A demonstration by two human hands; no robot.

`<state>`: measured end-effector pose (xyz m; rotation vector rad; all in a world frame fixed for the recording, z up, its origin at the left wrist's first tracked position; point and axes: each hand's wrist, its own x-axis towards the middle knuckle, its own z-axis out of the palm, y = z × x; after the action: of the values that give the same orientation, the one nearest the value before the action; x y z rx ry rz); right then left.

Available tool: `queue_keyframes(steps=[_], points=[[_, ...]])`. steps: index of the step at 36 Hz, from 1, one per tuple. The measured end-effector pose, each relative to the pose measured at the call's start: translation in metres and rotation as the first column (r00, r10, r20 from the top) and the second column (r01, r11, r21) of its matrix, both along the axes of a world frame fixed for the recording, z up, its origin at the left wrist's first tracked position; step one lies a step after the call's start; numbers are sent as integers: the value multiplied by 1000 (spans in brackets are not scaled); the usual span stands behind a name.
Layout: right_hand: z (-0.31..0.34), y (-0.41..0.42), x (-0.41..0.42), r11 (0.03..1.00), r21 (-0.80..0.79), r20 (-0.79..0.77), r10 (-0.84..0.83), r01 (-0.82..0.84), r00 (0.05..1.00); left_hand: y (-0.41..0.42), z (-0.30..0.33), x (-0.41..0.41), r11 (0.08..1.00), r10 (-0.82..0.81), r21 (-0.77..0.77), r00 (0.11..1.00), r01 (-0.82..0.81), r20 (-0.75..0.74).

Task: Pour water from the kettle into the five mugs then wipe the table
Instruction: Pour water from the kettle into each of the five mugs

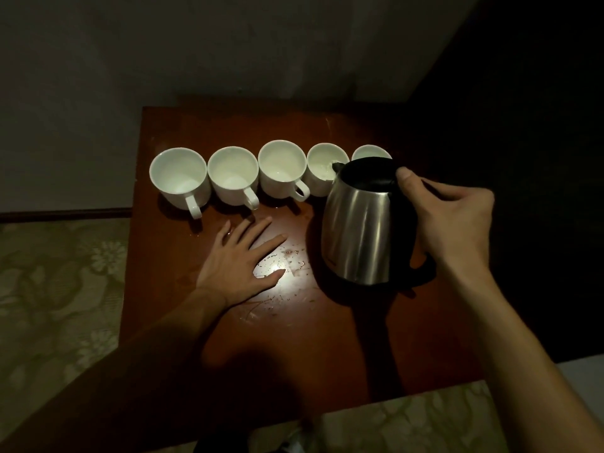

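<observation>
Several white mugs stand in a row across the dark wooden table [327, 348], from the leftmost mug [179, 178] to the rightmost mug [371, 152], which the kettle partly hides. The steel kettle [356, 230] has a black lid and handle; its spout is over the fourth mug [325, 168], where water shows. My right hand [454, 217] grips the kettle's handle, thumb on the lid. My left hand [242, 259] rests flat on the table in front of the mugs, fingers spread. Water drops [291, 259] lie on the wood between that hand and the kettle.
The table stands against a grey wall, with its left and near edges in view. A patterned green floor [58, 289] lies to the left and in front. The room to the right is dark.
</observation>
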<state>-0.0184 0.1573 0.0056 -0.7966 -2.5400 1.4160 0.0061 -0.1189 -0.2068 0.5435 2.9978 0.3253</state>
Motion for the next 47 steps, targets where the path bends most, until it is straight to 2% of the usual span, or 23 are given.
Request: queue_keyframes(steps=[47], points=[[-1,1,-8,998,32,46,44,-45,998,0,9,2,1000,3,15,998,-3,55]])
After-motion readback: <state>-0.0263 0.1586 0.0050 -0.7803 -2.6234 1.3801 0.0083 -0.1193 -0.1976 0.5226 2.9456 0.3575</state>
